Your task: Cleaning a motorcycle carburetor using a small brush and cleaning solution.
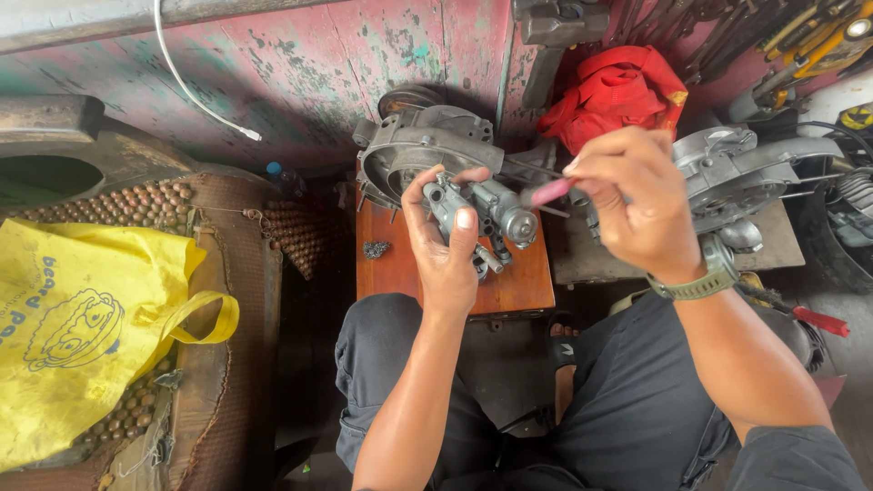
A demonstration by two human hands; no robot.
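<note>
Small grey metal part [482,218], held over a wooden counter [518,286]; pink-handled tool [548,192] applied.

Tool tip hidden behind the part; its far end lost inside the right hand [637,195], so the tool's kind is unclear. Left hand [446,241] raised from below, palm up, fingers [465,221] wrapped round the part, thumb across its front. Right hand bent at the wrist, fingers pinched shut on the pink handle. Engine casing [414,150] behind, partly covered by the hands; second casing [737,177] at right, partly hidden by the right hand.
</note>
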